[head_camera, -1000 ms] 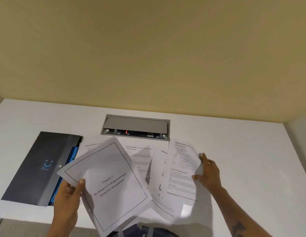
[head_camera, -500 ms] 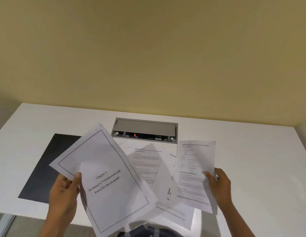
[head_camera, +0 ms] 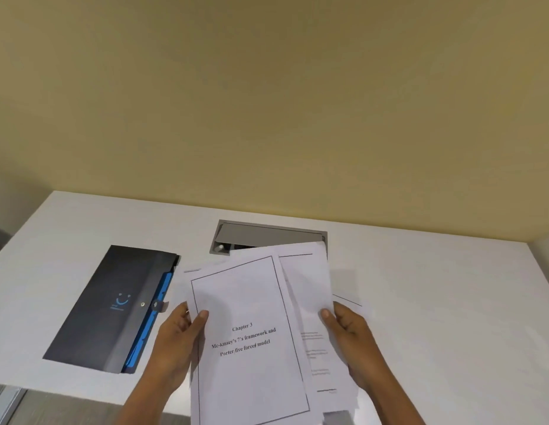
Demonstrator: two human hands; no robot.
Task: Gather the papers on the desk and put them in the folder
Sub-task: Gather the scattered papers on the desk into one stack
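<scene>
— Papers first: where are they?

— You hold a loose stack of white printed paper sheets (head_camera: 248,342) in front of you, lifted at the near edge of the white rectangular desk (head_camera: 435,302). The top sheet has a thin black border and reads "Chapter 3", with lines about a framework and a five forces model. Other sheets fan out behind it toward 1 and 2 o'clock.

— And your hands?

— Your left hand (head_camera: 172,348) grips the stack's left edge, thumb (head_camera: 201,317) pressed on the front of the top sheet, the other fingers curled behind the paper. Your right hand (head_camera: 349,342) grips the right edge of the fanned sheets, thumb on top, fingers tucked underneath. Both pinch paper; the fingers behind are mostly hidden.

— Is anything lying flat?

— A sheet edge shows at 3 o'clock from your right hand, and another at 10 o'clock from the stack's top corner; whether they rest on the desk or belong to the held stack, you cannot tell.

— The folder?

— The dark grey flat plastic folder (head_camera: 113,305) with blue inner dividers and a small snap button lies at 9 o'clock from the stack, near your left hand but not touching it.

— Anything behind?

— A grey metal cable hatch (head_camera: 261,236) set in the desk at 12 o'clock, its front partly covered by the sheets.
</scene>
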